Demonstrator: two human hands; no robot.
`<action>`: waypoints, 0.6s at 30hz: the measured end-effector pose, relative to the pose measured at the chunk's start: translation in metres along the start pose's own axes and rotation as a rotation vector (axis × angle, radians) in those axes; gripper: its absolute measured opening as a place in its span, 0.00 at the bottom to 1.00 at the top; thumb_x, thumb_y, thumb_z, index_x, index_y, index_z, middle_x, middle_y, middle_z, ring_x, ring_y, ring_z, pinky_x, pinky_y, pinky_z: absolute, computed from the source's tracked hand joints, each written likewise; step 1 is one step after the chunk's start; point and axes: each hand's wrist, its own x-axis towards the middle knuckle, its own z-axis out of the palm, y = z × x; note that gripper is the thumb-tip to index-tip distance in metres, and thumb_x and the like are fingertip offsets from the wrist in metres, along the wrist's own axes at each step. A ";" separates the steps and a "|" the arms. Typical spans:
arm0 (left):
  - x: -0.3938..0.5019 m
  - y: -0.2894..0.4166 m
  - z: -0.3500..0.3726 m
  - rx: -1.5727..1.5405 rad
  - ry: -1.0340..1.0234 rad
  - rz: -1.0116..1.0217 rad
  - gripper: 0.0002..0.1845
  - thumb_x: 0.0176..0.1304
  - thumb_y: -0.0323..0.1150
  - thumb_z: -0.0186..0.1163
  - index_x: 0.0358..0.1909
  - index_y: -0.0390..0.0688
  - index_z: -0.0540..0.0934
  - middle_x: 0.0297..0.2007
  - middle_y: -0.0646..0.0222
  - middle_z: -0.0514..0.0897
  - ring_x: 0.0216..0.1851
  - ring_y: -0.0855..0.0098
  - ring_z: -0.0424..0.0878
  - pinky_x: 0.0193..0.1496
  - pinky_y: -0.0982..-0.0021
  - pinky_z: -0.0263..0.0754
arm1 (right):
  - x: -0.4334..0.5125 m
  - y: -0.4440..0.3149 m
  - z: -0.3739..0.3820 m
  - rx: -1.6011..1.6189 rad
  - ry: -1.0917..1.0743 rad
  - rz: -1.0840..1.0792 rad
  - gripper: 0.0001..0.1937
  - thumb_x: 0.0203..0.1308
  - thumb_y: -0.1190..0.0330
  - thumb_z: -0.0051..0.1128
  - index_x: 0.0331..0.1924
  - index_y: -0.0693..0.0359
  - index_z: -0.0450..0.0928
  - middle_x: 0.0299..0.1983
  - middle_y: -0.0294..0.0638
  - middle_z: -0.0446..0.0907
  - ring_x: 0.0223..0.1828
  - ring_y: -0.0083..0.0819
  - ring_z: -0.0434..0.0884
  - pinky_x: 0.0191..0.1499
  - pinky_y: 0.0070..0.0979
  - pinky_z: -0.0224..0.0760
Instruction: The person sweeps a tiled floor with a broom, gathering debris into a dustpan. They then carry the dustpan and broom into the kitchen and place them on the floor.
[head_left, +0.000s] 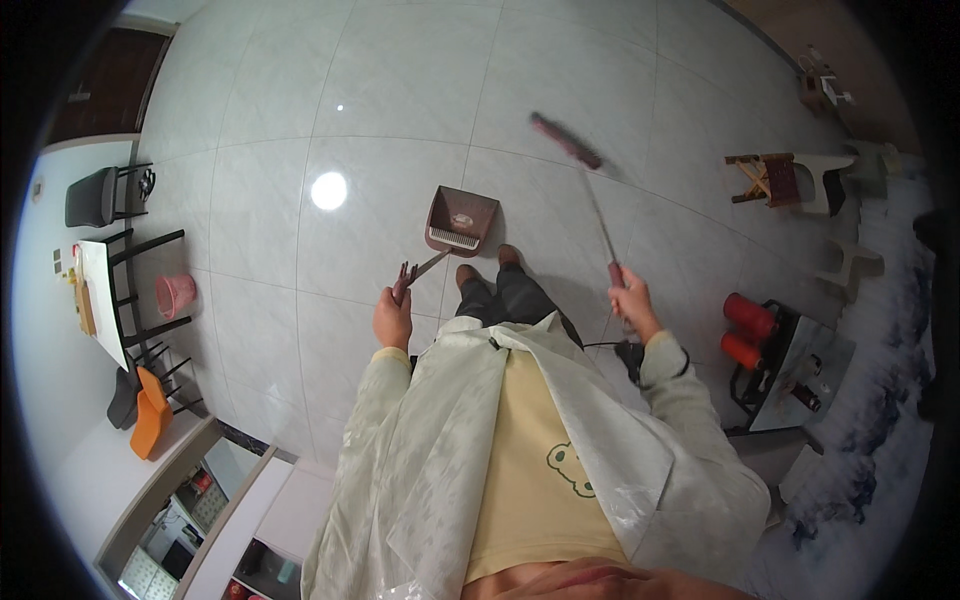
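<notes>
My left hand (393, 319) grips the handle of a brown long-handled dustpan (463, 217), whose pan is just in front of my feet. A pale comb-like strip of teeth runs along its rear, and a small light patch shows inside. In my right hand (634, 301) is the dark red grip of a broom (567, 141). The broom's thin handle slants forward and a little left to its dark-bristled head, which is slightly blurred above or on the tiled floor (390, 195), apart from the dustpan. Whether the bristles touch the tiles, I cannot tell.
To the left stand a white table (101, 300), a pink wastebasket (175, 295), a black chair (94, 196) and an orange chair (150, 412). A folding wooden stool (772, 180), red cylindrical objects (748, 315) and a glass-topped table (806, 375) are on the right.
</notes>
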 end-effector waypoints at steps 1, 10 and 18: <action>-0.002 -0.002 -0.002 0.001 0.003 -0.002 0.15 0.55 0.44 0.57 0.26 0.41 0.72 0.25 0.55 0.78 0.29 0.51 0.76 0.30 0.56 0.67 | 0.022 -0.007 -0.004 0.013 0.003 -0.082 0.27 0.44 0.79 0.48 0.55 0.63 0.66 0.14 0.37 0.71 0.12 0.24 0.70 0.14 0.24 0.62; -0.001 0.000 -0.001 -0.046 -0.048 0.053 0.17 0.55 0.46 0.57 0.28 0.40 0.73 0.25 0.52 0.78 0.30 0.48 0.76 0.31 0.54 0.67 | 0.161 -0.084 -0.044 -0.021 0.178 -0.014 0.03 0.42 0.77 0.45 0.17 0.65 0.67 0.12 0.39 0.70 0.09 0.28 0.68 0.11 0.27 0.58; -0.006 -0.006 -0.004 -0.033 -0.072 -0.014 0.16 0.54 0.46 0.58 0.29 0.42 0.73 0.27 0.55 0.79 0.31 0.51 0.76 0.32 0.55 0.67 | 0.050 0.014 0.051 -0.403 -0.136 -0.021 0.04 0.52 0.78 0.40 0.31 0.63 0.66 0.14 0.41 0.70 0.11 0.30 0.71 0.12 0.30 0.61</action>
